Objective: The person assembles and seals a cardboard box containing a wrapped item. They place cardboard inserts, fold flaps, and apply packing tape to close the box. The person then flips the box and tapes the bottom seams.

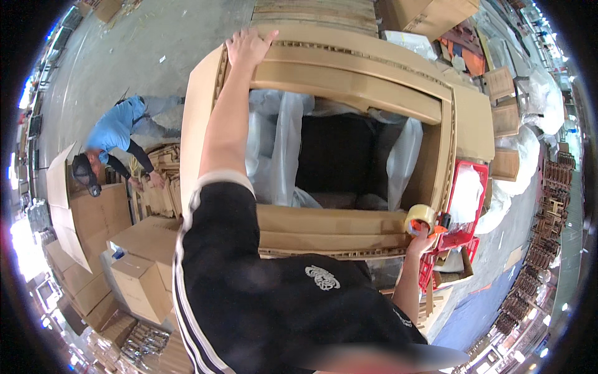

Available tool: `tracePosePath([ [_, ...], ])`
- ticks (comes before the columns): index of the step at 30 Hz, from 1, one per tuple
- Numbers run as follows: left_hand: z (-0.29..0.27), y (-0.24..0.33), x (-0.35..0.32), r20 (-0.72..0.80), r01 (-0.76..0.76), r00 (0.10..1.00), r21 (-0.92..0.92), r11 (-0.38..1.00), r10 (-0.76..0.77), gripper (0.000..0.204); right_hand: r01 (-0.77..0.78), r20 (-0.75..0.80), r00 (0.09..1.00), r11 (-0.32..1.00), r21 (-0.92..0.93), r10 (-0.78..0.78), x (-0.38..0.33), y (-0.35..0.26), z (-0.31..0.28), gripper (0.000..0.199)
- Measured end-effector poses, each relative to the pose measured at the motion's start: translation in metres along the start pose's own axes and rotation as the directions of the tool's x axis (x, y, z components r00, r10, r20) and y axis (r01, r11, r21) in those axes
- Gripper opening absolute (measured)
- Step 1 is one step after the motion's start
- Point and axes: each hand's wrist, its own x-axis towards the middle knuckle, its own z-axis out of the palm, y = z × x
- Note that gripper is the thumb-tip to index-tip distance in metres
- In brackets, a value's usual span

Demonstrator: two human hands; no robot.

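— What's in the big cardboard box (349,75)?
— Clear plastic liner (280,143) around a dark load. Left hand (248,47) lies flat on its far flap, holding nothing.
— And the right hand (420,240)?
— Closed around a tape dispenser (425,219) at the near right corner.

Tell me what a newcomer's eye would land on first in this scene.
The large open cardboard box fills the middle, lined with clear plastic sheeting around a dark interior. The left hand presses on its far top corner, while the right hand holds a roll of packing tape at the near right corner, beside a red crate. At far left, a person in a blue shirt bends over flat cardboard.
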Motion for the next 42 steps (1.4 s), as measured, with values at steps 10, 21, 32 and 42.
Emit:
tracePosePath([
  [10, -0.058, 0.029, 0.042, 0.321, -0.155, 0.943, 0.193, 0.969, 0.087, 0.080, 0.063, -0.002, 0.998, 0.997, -0.051, -0.063, 0.017, -0.002, 0.011, 0.058],
  [21, 0.025, 0.015, 0.043, 0.051, -0.172, 0.985, 0.208, 0.963, 0.165, 0.048, 0.010, 0.046, 0.999, 1.000, -0.022, -0.009, 0.015, -0.015, 0.030, 0.049],
  [32, 0.025, 0.059, 0.041, 0.119, -0.169, 0.979, 0.020, 0.985, 0.166, 0.069, -0.229, 0.163, 0.973, 0.701, 0.676, 0.161, 0.024, -0.045, -0.029, 0.036],
  [42, 0.012, 0.309, -0.030, -0.152, -0.499, 0.854, 0.029, 0.866, 0.497, 0.070, -0.314, 0.288, 0.948, 0.535, 0.784, 0.134, 0.240, 0.019, -0.123, 0.037],
])
